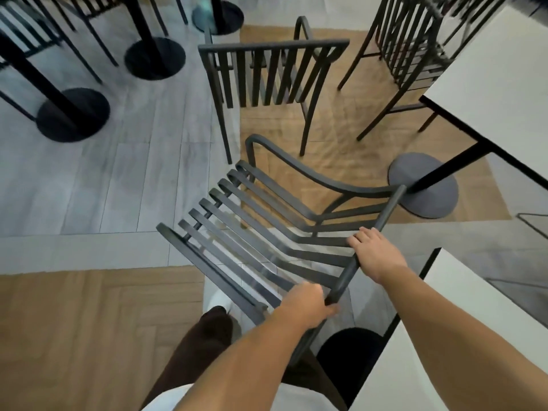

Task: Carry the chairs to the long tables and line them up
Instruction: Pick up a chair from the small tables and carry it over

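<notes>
Both hands wrap the top rail of the slatted chair [267,232], left hand [308,304] low, right hand [373,253] further along; beyond the grip sits another chair [267,72]. I'd lift evenly, keeping legs clear of the white bench [462,307] beside the grip

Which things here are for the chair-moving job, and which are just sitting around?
For the job:
- held chair, gripped on its top rail by the left hand and right hand
- second chair standing just ahead
- white table on the right

Just around:
- round black table bases on the grey floor
- grey round base
</notes>
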`<state>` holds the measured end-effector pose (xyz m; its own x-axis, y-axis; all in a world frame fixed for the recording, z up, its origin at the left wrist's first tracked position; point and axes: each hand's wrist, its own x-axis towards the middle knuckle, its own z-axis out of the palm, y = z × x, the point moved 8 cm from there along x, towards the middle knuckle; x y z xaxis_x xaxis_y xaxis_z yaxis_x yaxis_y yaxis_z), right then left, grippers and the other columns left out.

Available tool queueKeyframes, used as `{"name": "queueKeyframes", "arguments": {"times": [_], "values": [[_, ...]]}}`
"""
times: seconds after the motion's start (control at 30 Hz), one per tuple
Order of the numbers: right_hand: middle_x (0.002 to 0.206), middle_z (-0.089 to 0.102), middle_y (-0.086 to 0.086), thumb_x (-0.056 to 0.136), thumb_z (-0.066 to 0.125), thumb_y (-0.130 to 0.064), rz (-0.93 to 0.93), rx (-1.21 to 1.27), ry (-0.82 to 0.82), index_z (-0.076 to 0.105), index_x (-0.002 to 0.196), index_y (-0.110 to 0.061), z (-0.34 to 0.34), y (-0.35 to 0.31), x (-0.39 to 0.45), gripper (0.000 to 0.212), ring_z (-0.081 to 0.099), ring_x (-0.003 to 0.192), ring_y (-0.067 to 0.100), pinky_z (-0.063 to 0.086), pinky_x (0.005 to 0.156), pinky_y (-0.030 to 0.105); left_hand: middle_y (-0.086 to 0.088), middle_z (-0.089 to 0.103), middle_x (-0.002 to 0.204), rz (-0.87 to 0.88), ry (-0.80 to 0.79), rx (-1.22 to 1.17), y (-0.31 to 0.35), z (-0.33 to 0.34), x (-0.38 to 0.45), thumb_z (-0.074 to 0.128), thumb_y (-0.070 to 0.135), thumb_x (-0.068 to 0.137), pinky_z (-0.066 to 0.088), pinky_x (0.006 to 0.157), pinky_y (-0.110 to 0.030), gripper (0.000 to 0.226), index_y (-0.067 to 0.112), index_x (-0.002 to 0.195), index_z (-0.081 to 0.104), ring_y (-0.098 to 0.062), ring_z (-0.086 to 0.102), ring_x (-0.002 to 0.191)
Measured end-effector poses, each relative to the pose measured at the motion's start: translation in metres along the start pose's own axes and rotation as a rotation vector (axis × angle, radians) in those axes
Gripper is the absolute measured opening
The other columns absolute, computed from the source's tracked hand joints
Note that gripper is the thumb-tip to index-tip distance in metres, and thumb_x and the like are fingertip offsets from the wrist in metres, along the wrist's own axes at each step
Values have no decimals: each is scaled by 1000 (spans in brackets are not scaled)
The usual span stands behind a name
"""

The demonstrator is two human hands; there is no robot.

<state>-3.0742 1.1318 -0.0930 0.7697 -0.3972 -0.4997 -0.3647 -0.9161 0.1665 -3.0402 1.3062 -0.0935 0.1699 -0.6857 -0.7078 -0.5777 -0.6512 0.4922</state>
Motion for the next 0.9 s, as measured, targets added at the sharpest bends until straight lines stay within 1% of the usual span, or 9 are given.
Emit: {"name": "queueKeyframes", "arguments": {"times": [0.03, 0.1, 0.2, 0.33, 0.4, 0.5, 0.67, 0.77, 0.9], "values": [[157, 40, 9, 103, 47, -11, -3, -25, 6, 39, 152, -17, 0, -2, 1, 50, 22, 153, 30, 10, 127, 41, -13, 58, 90, -27, -1, -25, 1, 5, 0, 58, 53, 99, 46, 72, -38, 43, 10, 96, 63, -34, 63, 94], [158, 40, 9, 104, 46, -13, -6, -69, 4, 36, 153, -16, 1, -4, 3, 50, 23, 153, 29, 8, 127, 41, -12, 58, 93, -66, 6, -63, 2, 11, 0, 61, 44, 99, 49, 76, -39, 38, 8, 109, 66, -34, 65, 99], [158, 39, 9, 105, 47, -16, 12, -96, -1, 34, 155, -15, -1, -6, 7, 51, 24, 153, 28, 7, 128, 41, -17, 63, 106, -85, 16, -94, 3, 12, -2, 61, 31, 99, 52, 81, -43, 32, 5, 117, 65, -37, 65, 105], [148, 50, 6, 103, 52, -22, -1, -144, 13, 45, 147, -15, -2, -9, 12, 46, 36, 145, 26, 11, 126, 39, -19, 62, 113, -103, 45, -66, 2, 13, -4, 55, 27, 102, 52, 84, -44, 33, 3, 123, 64, -39, 63, 108], [144, 53, 5, 102, 53, -23, -6, -170, 11, 49, 144, -16, -5, -13, 17, 42, 40, 141, 25, 14, 125, 39, -17, 60, 111, -140, 53, -96, -3, 11, -4, 54, 25, 103, 53, 86, -45, 33, 4, 127, 63, -38, 62, 109], [139, 56, 5, 103, 51, -22, -26, -210, 6, 53, 140, -15, -13, -23, 31, 38, 44, 137, 26, 17, 125, 40, -16, 59, 117, -224, 65, -159, -19, 5, 0, 52, 25, 104, 54, 91, -47, 35, 8, 133, 60, -36, 62, 111], [133, 59, 7, 103, 50, -19, -51, -211, 32, 58, 133, -15, -38, -60, 65, 32, 48, 132, 27, 18, 125, 42, -12, 60, 108, -292, 169, -206, -64, -27, -7, 50, 18, 103, 56, 88, -44, 31, 8, 131, 61, -32, 65, 104], [134, 57, 9, 102, 46, -14, -60, -172, 42, 57, 134, -14, -51, -90, 81, 33, 46, 133, 31, 14, 126, 45, -12, 59, 102, -301, 243, -127, -95, -53, -21, 47, 13, 102, 53, 83, -42, 28, 6, 122, 64, -31, 60, 93], [135, 55, 12, 103, 42, -15, -82, -120, 73, 56, 134, -16, -64, -127, 97, 35, 44, 133, 34, 10, 126, 49, -9, 61, 97, -346, 313, -57, -135, -72, -36, 48, 14, 99, 51, 79, -40, 25, 10, 118, 64, -29, 60, 88]]}}
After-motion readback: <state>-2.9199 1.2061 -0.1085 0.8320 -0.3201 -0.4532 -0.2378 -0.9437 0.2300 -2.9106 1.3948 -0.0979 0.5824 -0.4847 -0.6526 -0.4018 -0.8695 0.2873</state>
